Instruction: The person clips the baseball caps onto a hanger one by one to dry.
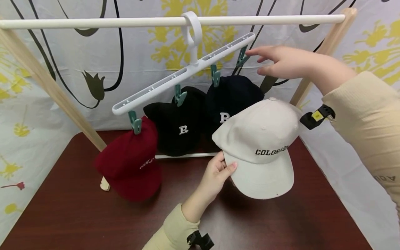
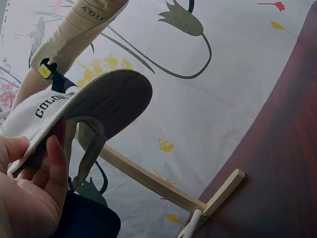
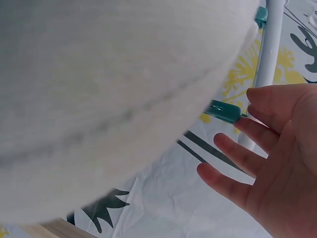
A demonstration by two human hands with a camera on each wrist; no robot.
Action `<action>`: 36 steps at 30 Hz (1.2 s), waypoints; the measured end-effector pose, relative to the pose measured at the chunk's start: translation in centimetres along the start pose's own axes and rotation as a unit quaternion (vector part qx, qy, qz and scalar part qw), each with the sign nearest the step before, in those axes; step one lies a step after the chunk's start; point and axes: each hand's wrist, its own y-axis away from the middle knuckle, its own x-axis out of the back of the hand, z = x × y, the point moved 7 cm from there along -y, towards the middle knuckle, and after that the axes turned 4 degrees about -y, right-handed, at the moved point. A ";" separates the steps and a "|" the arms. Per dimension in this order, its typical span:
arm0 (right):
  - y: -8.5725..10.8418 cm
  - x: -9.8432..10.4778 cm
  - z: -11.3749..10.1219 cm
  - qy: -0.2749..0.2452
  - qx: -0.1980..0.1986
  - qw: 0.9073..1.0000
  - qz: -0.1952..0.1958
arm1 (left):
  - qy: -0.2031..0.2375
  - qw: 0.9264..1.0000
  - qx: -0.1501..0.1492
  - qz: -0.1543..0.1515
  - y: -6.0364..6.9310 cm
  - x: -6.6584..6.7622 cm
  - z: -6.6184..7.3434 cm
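A white baseball cap (image 1: 265, 128) lettered COLORADO is held by my left hand (image 1: 214, 177), its thumb on top of the brim edge and its fingers underneath. The brim's dark underside (image 2: 119, 101) shows in the left wrist view. My right hand (image 1: 285, 64) reaches to the raised end of the white hanger (image 1: 156, 88), fingers spread and holding nothing. Its fingertips are at the rightmost green clip (image 3: 225, 111); whether they touch it, I cannot tell. A red cap (image 1: 134, 159), a black cap (image 1: 184, 125) and a navy cap (image 1: 231, 95) hang from the other clips.
The tilted hanger hooks over a white rod (image 1: 93, 23) on a wooden frame (image 1: 56, 83). Below is a dark red-brown table (image 1: 93, 222). A flower-patterned cloth (image 1: 353, 114) hangs behind. A white lower bar (image 1: 187, 155) crosses behind the caps.
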 end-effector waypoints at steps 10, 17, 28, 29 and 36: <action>0.7 -0.1 -0.2 0.002 0.022 0.999 0.029 | 0.003 1.000 0.002 0.005 0.1 0.0 0.1; 1.3 -0.3 -0.3 -0.030 0.056 0.996 0.067 | 0.006 1.000 0.004 0.003 0.2 0.1 -0.1; 3.0 -0.8 -0.2 -0.065 0.035 0.980 0.187 | 0.002 1.000 0.010 0.003 0.3 0.0 -0.3; 3.2 -0.8 -0.2 -0.073 0.035 0.977 0.197 | 0.002 1.000 0.010 0.003 0.3 0.0 -0.3; 4.2 -0.8 0.3 -0.136 0.018 0.958 0.250 | 0.000 1.000 0.012 -0.006 0.3 0.0 -0.6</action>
